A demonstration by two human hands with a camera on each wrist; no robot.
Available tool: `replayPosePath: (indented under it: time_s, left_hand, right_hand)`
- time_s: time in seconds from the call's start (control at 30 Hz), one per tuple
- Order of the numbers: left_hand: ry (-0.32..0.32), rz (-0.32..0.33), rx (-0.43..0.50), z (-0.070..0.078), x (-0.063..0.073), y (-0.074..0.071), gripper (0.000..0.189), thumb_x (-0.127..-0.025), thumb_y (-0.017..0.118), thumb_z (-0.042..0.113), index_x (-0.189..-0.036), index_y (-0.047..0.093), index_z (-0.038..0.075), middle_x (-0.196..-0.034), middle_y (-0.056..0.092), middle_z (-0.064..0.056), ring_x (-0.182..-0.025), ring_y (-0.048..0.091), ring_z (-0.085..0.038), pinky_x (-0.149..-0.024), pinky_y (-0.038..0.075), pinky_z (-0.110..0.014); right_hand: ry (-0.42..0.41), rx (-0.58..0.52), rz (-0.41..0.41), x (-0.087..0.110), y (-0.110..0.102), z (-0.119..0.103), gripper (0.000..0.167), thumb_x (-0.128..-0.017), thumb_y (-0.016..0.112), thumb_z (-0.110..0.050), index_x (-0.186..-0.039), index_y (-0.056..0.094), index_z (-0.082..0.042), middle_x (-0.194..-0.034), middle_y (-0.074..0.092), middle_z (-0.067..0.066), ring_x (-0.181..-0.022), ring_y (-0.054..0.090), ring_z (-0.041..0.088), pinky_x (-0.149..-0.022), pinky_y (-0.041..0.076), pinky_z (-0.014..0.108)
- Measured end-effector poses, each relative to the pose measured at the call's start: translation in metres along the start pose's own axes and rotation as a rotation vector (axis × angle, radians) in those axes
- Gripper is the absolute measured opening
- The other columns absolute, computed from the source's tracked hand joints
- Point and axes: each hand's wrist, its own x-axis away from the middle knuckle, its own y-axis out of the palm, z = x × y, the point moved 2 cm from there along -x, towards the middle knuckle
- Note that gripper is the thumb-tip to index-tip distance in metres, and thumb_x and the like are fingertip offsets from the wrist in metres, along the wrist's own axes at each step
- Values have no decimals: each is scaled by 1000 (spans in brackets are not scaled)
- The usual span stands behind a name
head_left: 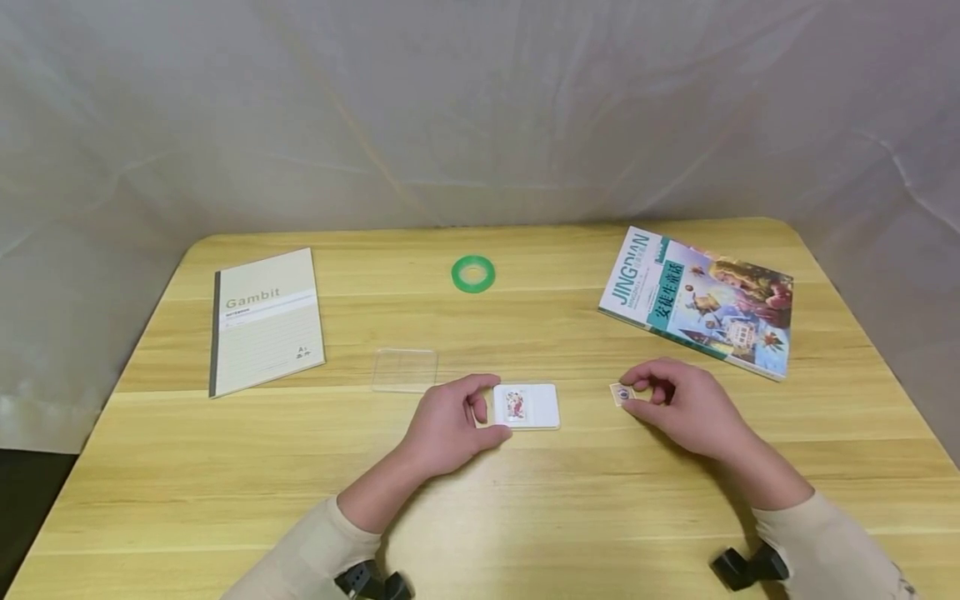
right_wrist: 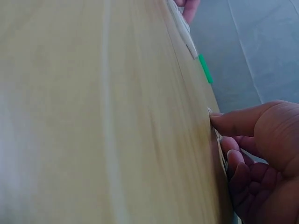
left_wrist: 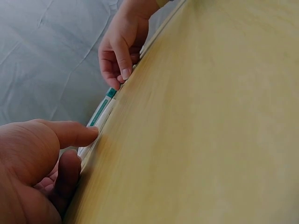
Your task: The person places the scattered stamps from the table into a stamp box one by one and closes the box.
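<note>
With thumb and forefinger at its near and far edges, my left hand (head_left: pixel 453 423) grips a flat white rounded case (head_left: pixel 546 406) on the table. A small stamp-like picture (head_left: pixel 515 404) with a red and pink print lies on the left half of the case. To the right, my right hand (head_left: pixel 686 407) pinches a second small stamp-like piece (head_left: pixel 622 393) by its right side, just above or on the wood; fingers cover part of it. In the left wrist view the case shows edge-on by the left thumb (left_wrist: pixel 84 135).
A clear square plastic piece (head_left: pixel 405 371) lies left of the case. Farther back are a Gambit notebook (head_left: pixel 266 321), a green tape roll (head_left: pixel 473 273) and a picture-covered book (head_left: pixel 701 300). Wooden tabletop (head_left: pixel 570 517) surrounds them, with a grey cloth (head_left: pixel 480 108) behind.
</note>
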Motion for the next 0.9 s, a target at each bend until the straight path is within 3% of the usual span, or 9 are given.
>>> replayPosePath:
  time_s: [0.33, 0.9]
  left_hand:
    - [-2, 2, -1, 0, 0, 0, 58, -74, 89, 17, -125, 66, 3, -74, 58, 4, -54, 47, -7, -55, 42, -25]
    - [-2, 0, 4, 0, 0, 0, 58, -74, 89, 16, -125, 65, 3, -74, 58, 4, -54, 47, -7, -54, 41, -25]
  right_hand:
    - [-21, 1, 35, 0, 2, 0, 20, -84, 82, -16, -101, 72, -15, -79, 56, -2, -69, 51, 17, -63, 39, 30]
    - [-58, -94, 142, 5, 5, 2, 18, -81, 85, -13, -92, 71, -19, -75, 62, -6, -65, 55, 14, -58, 43, 24]
